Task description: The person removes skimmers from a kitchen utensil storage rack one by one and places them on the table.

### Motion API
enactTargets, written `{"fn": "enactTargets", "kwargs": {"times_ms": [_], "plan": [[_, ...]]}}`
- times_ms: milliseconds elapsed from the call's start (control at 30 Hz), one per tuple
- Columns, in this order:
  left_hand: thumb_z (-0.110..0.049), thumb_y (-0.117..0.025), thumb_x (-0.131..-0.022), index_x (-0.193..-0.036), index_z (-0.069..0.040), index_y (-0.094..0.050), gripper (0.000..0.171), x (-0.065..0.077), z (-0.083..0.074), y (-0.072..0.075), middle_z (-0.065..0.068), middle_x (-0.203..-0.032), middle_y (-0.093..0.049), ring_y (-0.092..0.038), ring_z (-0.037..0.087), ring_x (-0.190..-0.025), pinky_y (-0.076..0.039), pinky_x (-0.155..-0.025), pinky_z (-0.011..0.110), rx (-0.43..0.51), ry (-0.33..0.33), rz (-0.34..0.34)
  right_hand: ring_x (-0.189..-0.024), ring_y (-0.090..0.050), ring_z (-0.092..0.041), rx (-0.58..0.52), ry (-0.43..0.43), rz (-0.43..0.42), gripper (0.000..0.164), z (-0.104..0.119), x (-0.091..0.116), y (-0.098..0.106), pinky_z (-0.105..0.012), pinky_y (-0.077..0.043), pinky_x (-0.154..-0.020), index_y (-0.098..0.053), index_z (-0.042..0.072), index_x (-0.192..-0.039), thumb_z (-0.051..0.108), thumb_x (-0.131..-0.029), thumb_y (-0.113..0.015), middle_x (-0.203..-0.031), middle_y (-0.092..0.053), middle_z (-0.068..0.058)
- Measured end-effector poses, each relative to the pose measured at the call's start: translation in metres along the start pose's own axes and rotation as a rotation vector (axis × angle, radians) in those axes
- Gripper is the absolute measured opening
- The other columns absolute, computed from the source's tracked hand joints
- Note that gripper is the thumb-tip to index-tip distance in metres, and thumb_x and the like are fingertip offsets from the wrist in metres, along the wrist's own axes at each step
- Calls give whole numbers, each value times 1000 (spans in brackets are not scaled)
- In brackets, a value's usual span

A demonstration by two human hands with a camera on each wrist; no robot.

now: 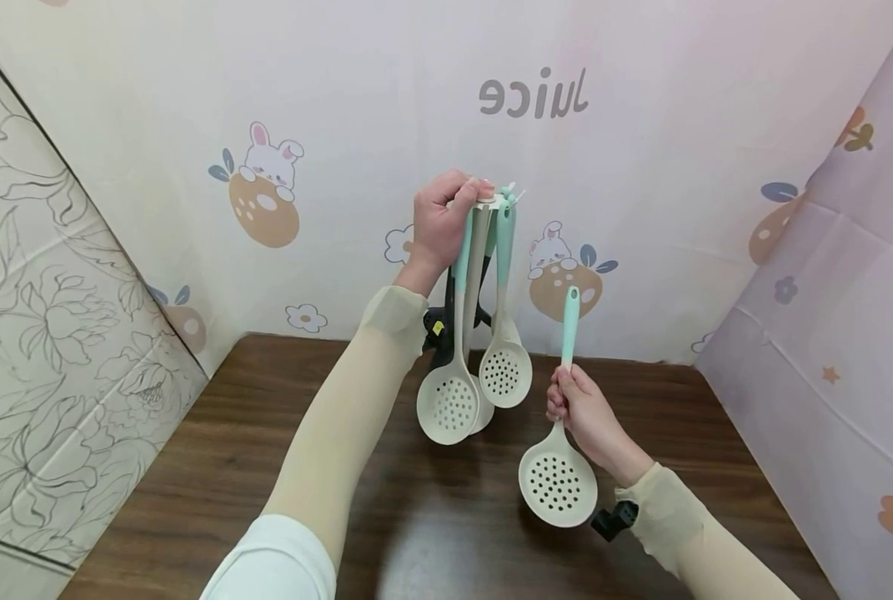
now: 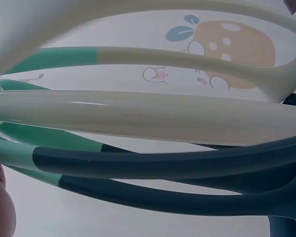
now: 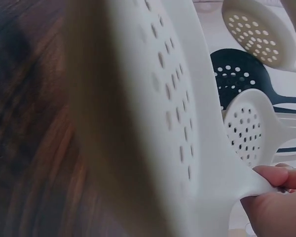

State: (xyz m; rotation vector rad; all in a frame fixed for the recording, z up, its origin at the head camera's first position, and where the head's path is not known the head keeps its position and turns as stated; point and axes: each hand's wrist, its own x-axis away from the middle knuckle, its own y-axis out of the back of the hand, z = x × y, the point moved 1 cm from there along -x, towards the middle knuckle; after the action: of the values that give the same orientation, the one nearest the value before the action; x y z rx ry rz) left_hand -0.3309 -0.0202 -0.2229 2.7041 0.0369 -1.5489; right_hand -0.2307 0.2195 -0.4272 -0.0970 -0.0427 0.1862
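My left hand [image 1: 446, 221] grips the top of an upright white utensil stand [image 1: 478, 275]. On the stand hang two cream skimmers with mint handle ends, one to the left [image 1: 446, 406] and one to the right [image 1: 505, 372]. Dark utensils with mint ends hang there too, their dark handles [image 2: 163, 165] close up in the left wrist view. Lower and to the right, my right hand [image 1: 587, 417] holds another cream skimmer [image 1: 557, 483] by its handle, bowl downward, apart from the stand. Its bowl fills much of the right wrist view.
A dark brown wooden table [image 1: 213, 467] lies beneath. Behind it hangs a pale cloth [image 1: 356, 108] printed with rabbits and fruit, and similar cloth covers the right side. A panel with line-drawn flowers [image 1: 48, 308] stands at the left.
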Motion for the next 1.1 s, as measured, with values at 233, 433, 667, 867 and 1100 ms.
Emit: {"fn": "enactTargets", "kwargs": {"times_ms": [233, 433, 667, 867, 1100], "plan": [[4, -52, -95, -85, 12, -70, 21, -2, 0, 0, 21, -89, -71, -68, 19, -89, -52, -83, 28, 0, 17, -3, -60, -39, -10, 1, -56, -1, 23, -14, -3, 5, -25, -36, -60, -39, 10, -101, 27, -111, -27, -73, -38, 1], [0, -54, -96, -85, 6, -73, 23, -4, 29, -4, 15, -90, -72, -68, 17, -90, -51, -82, 28, 5, 39, -6, -58, -39, -10, 6, -113, -10, 23, -25, -4, 8, -25, -36, -59, -39, 9, -102, 26, -111, -27, -72, -38, 1], [-6, -55, -97, -85, 2, -74, 24, -6, 41, -4, 11, -90, -73, -68, 14, -89, -52, -81, 28, 25, 13, -5, -59, -39, -10, 16, -170, -8, 24, -29, -3, 8, -26, -37, -60, -39, 9, -101, 26, -111, -26, -73, -38, 2], [-6, -54, -97, -85, 3, -74, 24, -4, 41, -3, 10, -89, -73, -67, 11, -88, -52, -79, 27, 14, 4, -13, -59, -39, -9, 1, -252, 40, 24, -39, -1, 10, -25, -38, -59, -39, 7, -104, 27, -111, -27, -74, -39, 2], [-6, -55, -97, -86, 3, -74, 24, -3, 41, -3, 10, -89, -73, -67, 12, -89, -52, -80, 28, 25, 14, -15, -59, -36, -11, 20, -317, 56, 26, -59, 1, 9, -25, -36, -58, -37, 2, -109, 25, -111, -25, -74, -38, 1]]}}
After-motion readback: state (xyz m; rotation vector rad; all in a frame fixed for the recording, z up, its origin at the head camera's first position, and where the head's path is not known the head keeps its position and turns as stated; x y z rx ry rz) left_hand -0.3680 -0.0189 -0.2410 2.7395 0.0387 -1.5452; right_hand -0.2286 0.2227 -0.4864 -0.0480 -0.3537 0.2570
